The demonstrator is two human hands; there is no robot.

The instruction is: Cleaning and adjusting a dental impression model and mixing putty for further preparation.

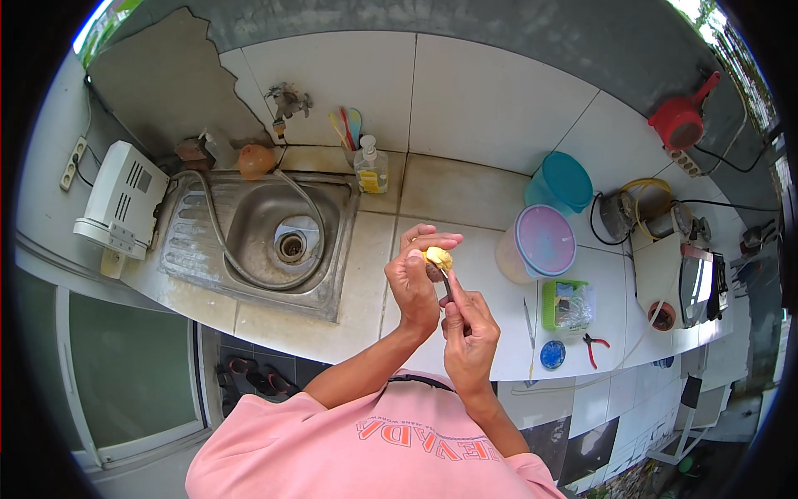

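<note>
My left hand (413,283) grips a small rounded brown item (434,270) with lumpy yellow material (439,257) on top; its fingers curl behind it at the middle of the view. My right hand (469,337) is just below, closed on a slim metal utensil (447,283) whose tip meets the yellow material. Whether it is a knife or a spoon I cannot tell. Both hands are raised over the tiled counter's (371,316) front part.
Steel sink (191,249) with hose, left; soap bottle (371,170) behind my hands. Right: teal tub (557,185), lidded container (537,243), green basket (565,308), blue round tin (553,355), pliers (593,349), thin tool (529,320). Red pot (682,121) high at right.
</note>
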